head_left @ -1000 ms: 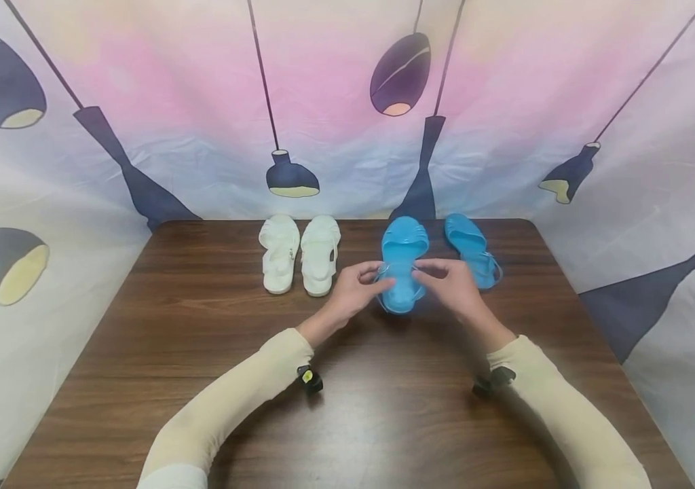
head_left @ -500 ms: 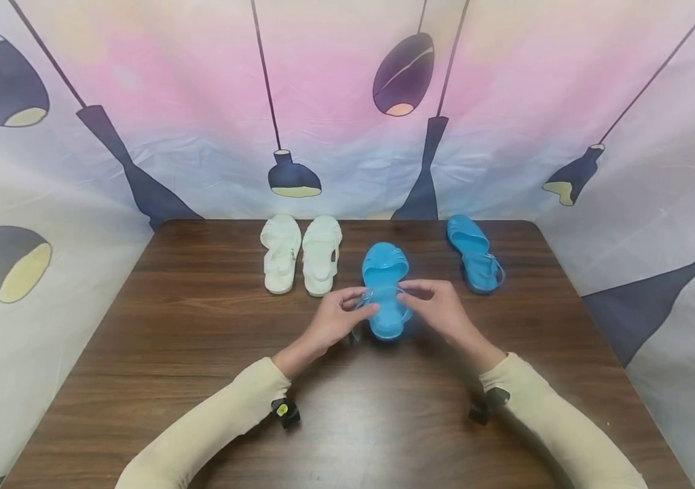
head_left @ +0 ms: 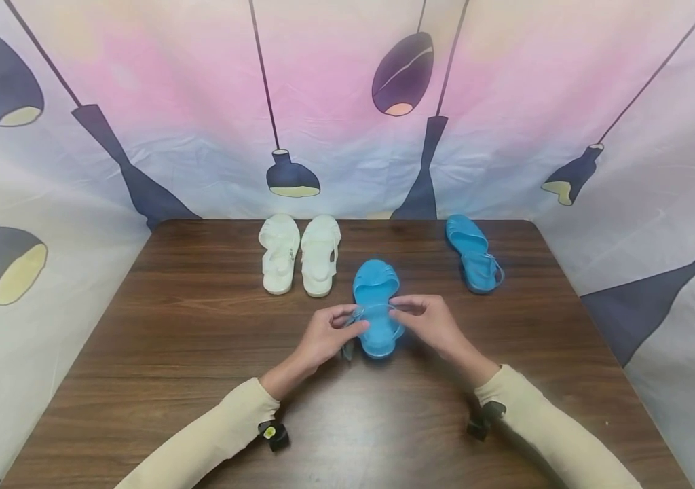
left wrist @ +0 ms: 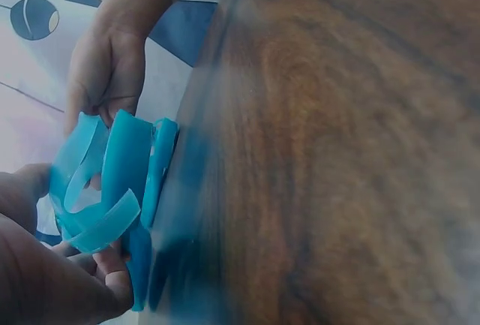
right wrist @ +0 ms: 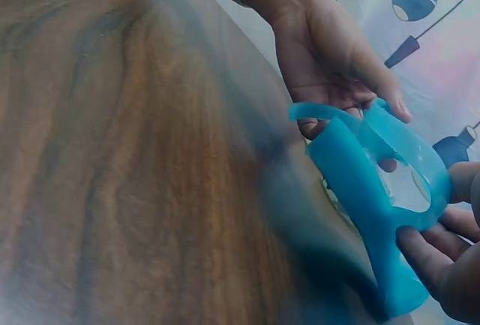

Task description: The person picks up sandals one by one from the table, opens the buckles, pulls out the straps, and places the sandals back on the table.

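Observation:
A blue sandal [head_left: 378, 326] is held between both hands over the middle of the table, toe pointing to the back. My left hand [head_left: 326, 337] pinches its ankle strap on the left side, thumb and fingers at the strap. On the opposite side my right hand [head_left: 436, 326] pinches the strap. In the left wrist view the sandal [left wrist: 127, 152] appears heel-on, its strap curving beside the sole and one strap end standing loose. The right wrist view shows the sandal [right wrist: 356, 171] with fingers at both sides of the strap.
Another blue sandal [head_left: 474, 255] lies at the back right of the brown table [head_left: 201, 353]. Two white sandals [head_left: 279, 255] stand side by side at the back, left of centre. A patterned cloth [head_left: 347, 88] hangs behind the table.
Both hands have brought the blue sandal away from its mate, toward the front and left. The other blue sandal and the white pair have not moved.

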`<state>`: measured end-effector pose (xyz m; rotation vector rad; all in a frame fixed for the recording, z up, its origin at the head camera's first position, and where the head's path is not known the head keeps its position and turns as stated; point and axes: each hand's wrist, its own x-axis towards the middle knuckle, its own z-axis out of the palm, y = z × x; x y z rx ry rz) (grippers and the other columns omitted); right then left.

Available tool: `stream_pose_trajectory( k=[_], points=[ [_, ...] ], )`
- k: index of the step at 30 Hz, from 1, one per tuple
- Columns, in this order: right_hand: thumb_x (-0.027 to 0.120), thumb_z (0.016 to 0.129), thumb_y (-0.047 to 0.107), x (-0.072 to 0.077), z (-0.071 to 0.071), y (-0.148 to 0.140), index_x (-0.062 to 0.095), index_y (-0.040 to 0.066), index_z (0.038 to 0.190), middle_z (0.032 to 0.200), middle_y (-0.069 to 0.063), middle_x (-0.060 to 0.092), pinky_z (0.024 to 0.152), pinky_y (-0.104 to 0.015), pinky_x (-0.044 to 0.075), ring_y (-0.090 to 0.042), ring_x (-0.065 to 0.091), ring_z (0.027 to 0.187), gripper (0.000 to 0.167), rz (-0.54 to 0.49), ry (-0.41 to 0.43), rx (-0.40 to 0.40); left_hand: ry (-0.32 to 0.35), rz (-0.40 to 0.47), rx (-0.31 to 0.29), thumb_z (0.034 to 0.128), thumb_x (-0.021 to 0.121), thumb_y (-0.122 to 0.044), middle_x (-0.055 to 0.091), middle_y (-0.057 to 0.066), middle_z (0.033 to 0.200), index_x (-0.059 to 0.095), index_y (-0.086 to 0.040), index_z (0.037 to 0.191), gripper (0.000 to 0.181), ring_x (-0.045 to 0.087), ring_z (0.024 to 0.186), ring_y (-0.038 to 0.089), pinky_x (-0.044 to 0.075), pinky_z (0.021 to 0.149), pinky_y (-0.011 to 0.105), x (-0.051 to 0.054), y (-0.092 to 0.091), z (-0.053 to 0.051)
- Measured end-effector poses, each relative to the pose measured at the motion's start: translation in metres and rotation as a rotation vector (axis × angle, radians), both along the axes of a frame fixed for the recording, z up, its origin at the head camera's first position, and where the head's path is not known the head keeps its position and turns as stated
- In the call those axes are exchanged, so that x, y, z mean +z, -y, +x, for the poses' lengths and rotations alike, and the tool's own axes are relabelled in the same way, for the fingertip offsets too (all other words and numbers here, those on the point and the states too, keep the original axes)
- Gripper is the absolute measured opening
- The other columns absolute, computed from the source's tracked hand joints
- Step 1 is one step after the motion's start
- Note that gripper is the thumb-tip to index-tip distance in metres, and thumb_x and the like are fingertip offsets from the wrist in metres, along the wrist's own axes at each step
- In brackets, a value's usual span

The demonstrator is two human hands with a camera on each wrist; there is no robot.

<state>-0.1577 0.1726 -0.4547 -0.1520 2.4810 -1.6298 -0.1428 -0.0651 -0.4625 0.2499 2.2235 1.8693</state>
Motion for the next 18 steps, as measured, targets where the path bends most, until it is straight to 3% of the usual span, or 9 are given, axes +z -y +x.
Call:
stream_pose_trajectory(
  k=[5, 12, 15, 18],
  points=[
    [0.078, 0.092, 0.030, -0.006, 0.004, 0.002, 0.076, 0.015, 0.119, 0.121, -0.006, 0.073, 0.091, -0.041, 0.059, -0.026, 0.070, 0.112, 0.030, -0.035, 0.012, 0.014, 0.008, -0.026, -0.014, 0.0947, 0.075, -0.022, 0.069, 0.020, 0.127, 0.064, 0.004, 0.132, 0.047, 0.068, 0.117, 0.030, 0.058, 0.092, 0.038, -0.005, 0.004, 0.003],
    [0.078, 0.092, 0.026, -0.013, 0.007, 0.000, 0.075, 0.013, 0.118, 0.116, -0.006, 0.073, 0.089, -0.041, 0.060, -0.024, 0.071, 0.106, 0.029, -0.019, 0.053, 0.026, 0.040, -0.151, -0.065, 0.0956, 0.074, -0.029, 0.068, 0.018, 0.128, 0.068, 0.000, 0.127, 0.043, 0.070, 0.111, 0.028, 0.059, 0.089, 0.040, -0.009, 0.006, 0.002],
    [0.076, 0.094, 0.024, -0.013, 0.005, -0.001, 0.073, 0.012, 0.122, 0.117, -0.005, 0.073, 0.089, -0.042, 0.060, -0.024, 0.071, 0.108, 0.031, 0.032, 0.024, 0.062, 0.032, -0.199, -0.109, 0.0959, 0.073, -0.033, 0.067, 0.018, 0.130, 0.068, -0.002, 0.128, 0.045, 0.070, 0.111, 0.029, 0.059, 0.089, 0.040, -0.009, 0.008, 0.000],
    [0.075, 0.095, 0.029, -0.010, 0.001, 0.000, 0.072, 0.013, 0.125, 0.120, -0.002, 0.072, 0.092, -0.044, 0.058, -0.022, 0.068, 0.113, 0.034, 0.124, -0.059, 0.101, 0.032, -0.216, -0.144, 0.0970, 0.072, -0.034, 0.066, 0.019, 0.132, 0.065, 0.000, 0.130, 0.048, 0.069, 0.113, 0.030, 0.059, 0.091, 0.040, -0.008, 0.010, -0.003]
  ],
)
